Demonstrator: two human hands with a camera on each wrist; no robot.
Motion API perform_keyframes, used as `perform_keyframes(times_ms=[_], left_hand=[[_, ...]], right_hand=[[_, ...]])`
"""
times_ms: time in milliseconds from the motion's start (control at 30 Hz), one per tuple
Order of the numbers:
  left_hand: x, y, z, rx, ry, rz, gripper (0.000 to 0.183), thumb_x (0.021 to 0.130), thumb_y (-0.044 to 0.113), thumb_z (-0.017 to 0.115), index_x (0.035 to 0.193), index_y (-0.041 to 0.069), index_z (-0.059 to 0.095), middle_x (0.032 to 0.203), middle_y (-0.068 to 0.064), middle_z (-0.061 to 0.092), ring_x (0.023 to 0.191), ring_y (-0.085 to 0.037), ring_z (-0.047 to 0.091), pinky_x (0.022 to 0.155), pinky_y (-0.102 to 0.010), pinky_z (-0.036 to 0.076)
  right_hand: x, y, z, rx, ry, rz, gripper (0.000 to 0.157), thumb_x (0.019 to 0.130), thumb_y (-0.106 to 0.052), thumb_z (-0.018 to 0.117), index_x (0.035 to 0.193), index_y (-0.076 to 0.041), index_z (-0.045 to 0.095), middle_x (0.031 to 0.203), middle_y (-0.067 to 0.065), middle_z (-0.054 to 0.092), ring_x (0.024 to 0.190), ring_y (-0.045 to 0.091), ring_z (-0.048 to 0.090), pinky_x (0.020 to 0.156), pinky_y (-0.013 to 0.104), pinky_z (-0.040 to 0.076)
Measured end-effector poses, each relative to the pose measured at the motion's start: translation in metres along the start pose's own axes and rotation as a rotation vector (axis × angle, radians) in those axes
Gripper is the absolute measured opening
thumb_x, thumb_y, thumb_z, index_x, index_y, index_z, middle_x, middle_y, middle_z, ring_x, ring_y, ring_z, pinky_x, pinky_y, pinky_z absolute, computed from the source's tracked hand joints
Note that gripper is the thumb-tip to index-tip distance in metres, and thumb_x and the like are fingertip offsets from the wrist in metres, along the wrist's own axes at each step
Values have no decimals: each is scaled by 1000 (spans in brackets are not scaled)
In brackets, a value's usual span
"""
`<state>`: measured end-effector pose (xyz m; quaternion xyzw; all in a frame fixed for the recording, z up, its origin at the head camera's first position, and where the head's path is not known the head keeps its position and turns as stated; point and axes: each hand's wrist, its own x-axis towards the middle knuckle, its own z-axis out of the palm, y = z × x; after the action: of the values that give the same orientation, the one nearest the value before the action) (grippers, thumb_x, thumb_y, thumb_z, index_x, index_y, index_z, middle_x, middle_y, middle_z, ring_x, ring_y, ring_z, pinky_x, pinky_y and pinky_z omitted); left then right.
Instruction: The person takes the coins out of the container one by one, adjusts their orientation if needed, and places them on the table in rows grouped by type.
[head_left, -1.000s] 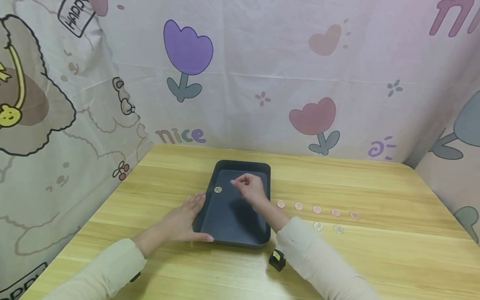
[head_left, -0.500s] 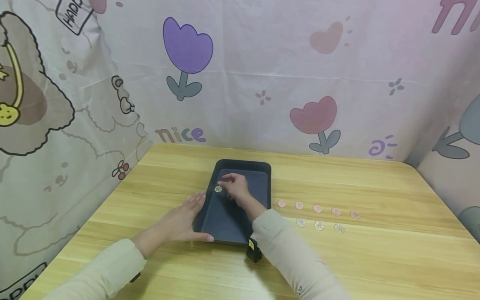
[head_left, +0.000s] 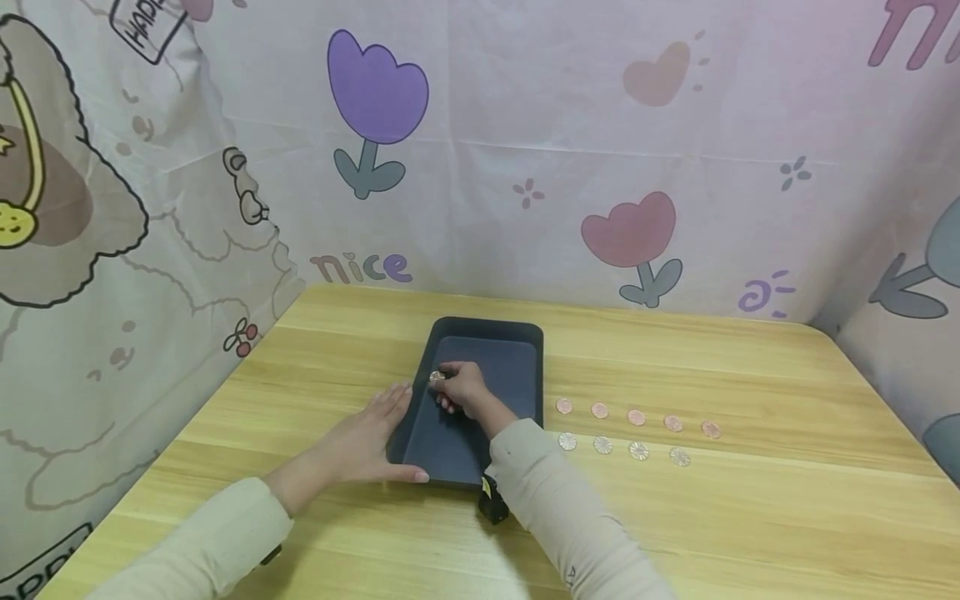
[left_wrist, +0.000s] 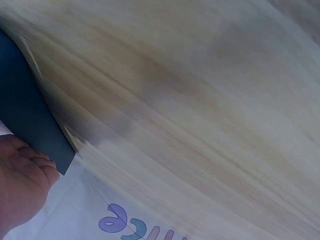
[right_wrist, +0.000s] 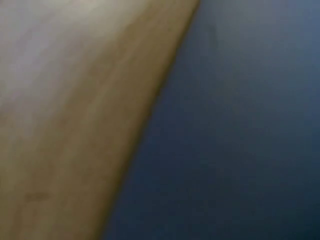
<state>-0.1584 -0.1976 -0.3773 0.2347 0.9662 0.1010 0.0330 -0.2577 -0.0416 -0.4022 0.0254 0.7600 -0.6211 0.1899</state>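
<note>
A dark rectangular tray [head_left: 491, 354] lies on the wooden table. Inside it, near the left wall, my right hand [head_left: 467, 387] pinches a small pale gold coin [head_left: 437, 377] between thumb and index finger. My left hand [head_left: 363, 437] rests against the tray's near left corner, fingers straight along the outer side and thumb along the front edge. In the left wrist view, that hand's fingers [left_wrist: 42, 167] touch the tray wall [left_wrist: 30, 107]. The right wrist view is blurred, with only the tray [right_wrist: 225, 130] and table in it; the hand is out of sight there.
Right of the tray, several copper-coloured coins [head_left: 636, 417] form a row. Nearer to me runs a row of several silvery coins [head_left: 638, 451]. A black wrist-worn device [head_left: 492, 502] hangs under the right sleeve. Printed cloth [head_left: 480, 167] hangs behind the table [head_left: 712, 375].
My right hand has moved left and down to the coin in the tray and now pinches it. More silvery coins show as the right arm shifted left. The left hand has stayed put.
</note>
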Motion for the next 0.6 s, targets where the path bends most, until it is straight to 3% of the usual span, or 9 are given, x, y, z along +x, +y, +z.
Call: perform_keyframes(times_ms=[200, 333, 500, 600], left_hand=[[0, 0, 1, 0, -1, -1, 117, 64, 76, 55, 142, -3, 18, 150, -18, 17, 138, -34, 17, 109, -48, 27], [0, -1, 1, 7, 1, 5, 117, 64, 75, 55, 142, -4, 18, 150, -19, 18, 138, -35, 18, 109, -48, 27], [1, -1, 2, 17, 10, 13, 116, 64, 75, 55, 141, -4, 19, 149, -19, 19, 137, -35, 19, 108, -48, 29], [2, -1, 2, 27, 17, 21, 116, 65, 74, 55, 141, -5, 20, 149, -20, 19, 137, -35, 20, 108, -47, 30]], right_hand=[[-3, 0, 1, -26, 12, -13, 27, 83, -6, 60, 110, 1, 59, 47, 0, 47, 34, 6, 39, 32, 18, 34], [-7, 0, 3, -110, 27, -49, 19, 82, -5, 62, 100, 1, 63, 51, 1, 50, 38, 8, 42, 34, 18, 35], [-13, -2, 6, -417, 119, -201, 15, 82, -10, 64, 93, -1, 64, 72, 7, 62, 58, 12, 54, 48, 23, 45], [-17, -4, 6, -579, 180, -248, 14, 82, -14, 64, 91, -3, 64, 83, 8, 64, 68, 16, 57, 56, 25, 47]])
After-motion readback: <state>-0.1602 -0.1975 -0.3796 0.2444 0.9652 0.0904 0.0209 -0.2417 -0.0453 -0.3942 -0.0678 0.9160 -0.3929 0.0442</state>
